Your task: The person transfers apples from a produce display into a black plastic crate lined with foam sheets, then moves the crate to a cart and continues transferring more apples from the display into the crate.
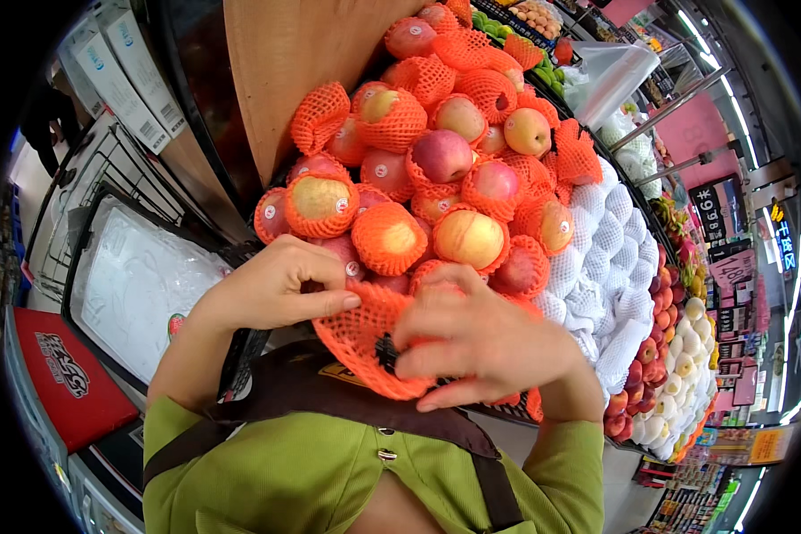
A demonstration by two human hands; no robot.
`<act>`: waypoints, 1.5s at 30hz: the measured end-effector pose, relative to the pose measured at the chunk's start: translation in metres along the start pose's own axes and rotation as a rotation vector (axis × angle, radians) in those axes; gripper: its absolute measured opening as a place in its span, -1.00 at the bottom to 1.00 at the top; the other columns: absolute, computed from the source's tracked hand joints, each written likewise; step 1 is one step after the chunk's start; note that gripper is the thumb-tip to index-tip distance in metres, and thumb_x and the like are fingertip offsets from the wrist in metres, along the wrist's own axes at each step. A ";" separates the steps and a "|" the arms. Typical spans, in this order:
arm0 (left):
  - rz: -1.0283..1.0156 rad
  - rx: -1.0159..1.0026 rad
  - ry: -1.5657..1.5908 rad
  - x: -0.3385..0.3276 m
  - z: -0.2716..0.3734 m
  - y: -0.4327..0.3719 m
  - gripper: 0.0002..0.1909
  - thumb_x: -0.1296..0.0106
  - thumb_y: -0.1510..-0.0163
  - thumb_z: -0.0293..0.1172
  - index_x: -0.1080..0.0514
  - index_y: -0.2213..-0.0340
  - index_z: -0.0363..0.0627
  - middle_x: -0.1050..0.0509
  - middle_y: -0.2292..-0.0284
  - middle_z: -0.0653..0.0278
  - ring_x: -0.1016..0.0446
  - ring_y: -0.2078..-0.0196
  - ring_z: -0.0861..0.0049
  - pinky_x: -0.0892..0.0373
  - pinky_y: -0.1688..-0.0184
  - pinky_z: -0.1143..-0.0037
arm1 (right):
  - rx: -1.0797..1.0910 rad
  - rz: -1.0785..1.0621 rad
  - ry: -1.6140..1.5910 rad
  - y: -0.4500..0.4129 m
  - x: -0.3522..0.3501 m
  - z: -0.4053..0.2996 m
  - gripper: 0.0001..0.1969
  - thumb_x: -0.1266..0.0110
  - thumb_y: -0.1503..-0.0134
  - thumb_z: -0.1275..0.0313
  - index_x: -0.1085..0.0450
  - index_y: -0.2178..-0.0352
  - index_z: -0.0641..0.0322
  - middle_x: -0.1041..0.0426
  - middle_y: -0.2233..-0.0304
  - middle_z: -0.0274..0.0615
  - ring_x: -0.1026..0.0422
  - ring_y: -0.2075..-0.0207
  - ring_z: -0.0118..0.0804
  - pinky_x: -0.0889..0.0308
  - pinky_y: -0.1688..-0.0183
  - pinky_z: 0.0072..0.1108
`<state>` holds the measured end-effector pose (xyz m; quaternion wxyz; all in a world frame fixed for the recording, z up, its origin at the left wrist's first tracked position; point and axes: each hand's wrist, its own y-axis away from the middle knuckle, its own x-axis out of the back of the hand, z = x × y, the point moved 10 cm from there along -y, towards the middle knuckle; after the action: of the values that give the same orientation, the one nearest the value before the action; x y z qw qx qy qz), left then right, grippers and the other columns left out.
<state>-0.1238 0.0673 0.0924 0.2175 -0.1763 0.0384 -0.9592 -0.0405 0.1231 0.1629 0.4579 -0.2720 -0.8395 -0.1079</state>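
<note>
My left hand (294, 284) pinches the upper left edge of an orange foam net sleeve (364, 340) between thumb and fingers. On the sleeve's right side is my right hand (477, 337), blurred, its fingers curled at the rim; whether they grip it is unclear. The sleeve hangs stretched, with a gap showing through it, and no apple is visible inside. Just beyond both hands rises a heap of red and yellow apples (470, 237), most in orange foam nets. An empty-looking orange net (320, 117) lies at the heap's upper left.
White foam-netted fruit (607, 240) adjoins the heap on the right, with bare red fruit (647, 350) beyond. A wooden panel (294, 67) stands behind. At left are a shopping cart (107, 167), a plastic-lined crate (140, 267) and a red box (70, 380).
</note>
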 end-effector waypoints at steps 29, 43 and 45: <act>0.526 -0.125 0.436 0.033 -0.012 -0.028 -0.27 -0.27 0.22 -0.24 -0.17 0.06 -0.29 -0.31 0.14 0.20 -0.28 0.05 0.53 -0.20 -0.04 0.49 | -0.445 0.628 0.425 -0.027 0.109 0.071 -0.42 -0.24 0.34 0.25 -0.24 0.25 0.25 -0.35 0.29 -0.03 -0.37 0.24 0.00 -0.30 0.20 -0.36; 0.375 -0.160 0.831 0.008 -0.035 -0.040 -0.51 0.40 -0.24 -0.16 -0.11 -0.05 -0.29 -0.27 0.01 0.21 -0.27 -0.02 0.52 -0.21 -0.06 0.49 | -0.352 0.539 -0.635 0.011 0.056 0.112 -0.08 -0.43 0.48 0.20 -0.15 0.03 0.20 -0.25 0.12 -0.26 -0.27 0.05 -0.38 -0.17 -0.02 -0.55; 0.451 -0.146 0.771 0.020 -0.042 -0.036 -0.56 0.34 -0.24 -0.24 -0.15 -0.03 -0.29 -0.28 0.01 0.21 -0.26 -0.03 0.53 -0.20 -0.07 0.50 | -0.372 0.607 -0.706 0.016 0.051 0.113 -0.12 -0.40 0.46 0.24 -0.14 0.05 0.21 -0.28 0.16 -0.27 -0.30 0.08 -0.38 -0.20 0.01 -0.55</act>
<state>-0.1696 0.0907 0.0651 0.3779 0.1917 0.2215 -0.8783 -0.1338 0.2030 0.1410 0.1004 -0.6009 -0.7928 -0.0189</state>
